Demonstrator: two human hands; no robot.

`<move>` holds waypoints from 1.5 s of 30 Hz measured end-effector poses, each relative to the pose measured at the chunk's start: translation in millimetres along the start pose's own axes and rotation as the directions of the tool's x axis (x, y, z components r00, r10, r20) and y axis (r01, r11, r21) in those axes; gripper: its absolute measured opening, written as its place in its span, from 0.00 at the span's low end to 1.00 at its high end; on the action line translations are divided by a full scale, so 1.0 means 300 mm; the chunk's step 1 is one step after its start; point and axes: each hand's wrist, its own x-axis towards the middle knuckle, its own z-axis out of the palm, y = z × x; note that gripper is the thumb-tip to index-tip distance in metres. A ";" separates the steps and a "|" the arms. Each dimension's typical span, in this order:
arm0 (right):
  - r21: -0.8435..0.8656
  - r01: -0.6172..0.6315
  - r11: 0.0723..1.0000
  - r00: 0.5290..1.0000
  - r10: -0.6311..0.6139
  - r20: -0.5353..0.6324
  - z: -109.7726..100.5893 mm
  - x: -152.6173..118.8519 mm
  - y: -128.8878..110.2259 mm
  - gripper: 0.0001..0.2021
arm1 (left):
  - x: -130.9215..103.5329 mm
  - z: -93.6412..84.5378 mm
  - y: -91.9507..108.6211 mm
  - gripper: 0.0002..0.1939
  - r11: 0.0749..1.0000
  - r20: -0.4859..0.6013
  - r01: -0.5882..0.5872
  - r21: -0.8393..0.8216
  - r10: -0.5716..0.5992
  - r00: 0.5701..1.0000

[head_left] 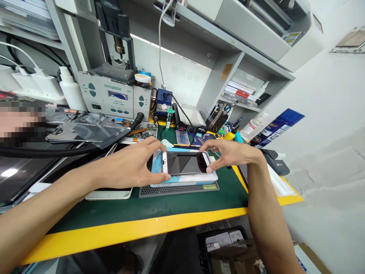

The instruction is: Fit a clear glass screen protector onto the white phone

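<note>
A white-framed smartphone (185,163) lies lengthwise in front of me, its dark screen facing up. My left hand (139,163) grips its left end, thumb at the near corner and fingers at the far corner. At the other end, the thumb and fingers of my right hand (228,154) are closed on the corners. Beneath the phone is a flat white-and-blue pad or box (212,177), which rests on a grey perforated mat (176,191). Part of another white-edged device (110,195) shows under my left forearm.
Behind stand a rework station (107,97), a blue soldering unit (163,101) and a small black-fronted device (189,128). Plastic bags (88,127) and a thick black hose (71,151) lie left. A tool holder (218,118) stands back right. The green bench mat (182,203) has a yellow edge.
</note>
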 end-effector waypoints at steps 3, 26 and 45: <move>0.018 0.002 1.000 1.000 -0.002 0.012 -0.004 -0.001 0.008 0.32 | 0.000 0.001 0.004 0.39 1.000 0.008 0.012 0.006 -0.012 1.000; 0.301 0.012 0.954 1.000 -0.020 0.023 -0.004 0.064 0.075 0.20 | -0.004 0.003 0.004 0.41 0.999 0.026 0.044 0.007 -0.044 0.999; 0.274 -0.023 0.962 0.995 0.048 -0.083 0.029 0.112 0.090 0.19 | -0.003 0.008 -0.007 0.39 1.000 0.005 0.013 -0.015 -0.012 1.000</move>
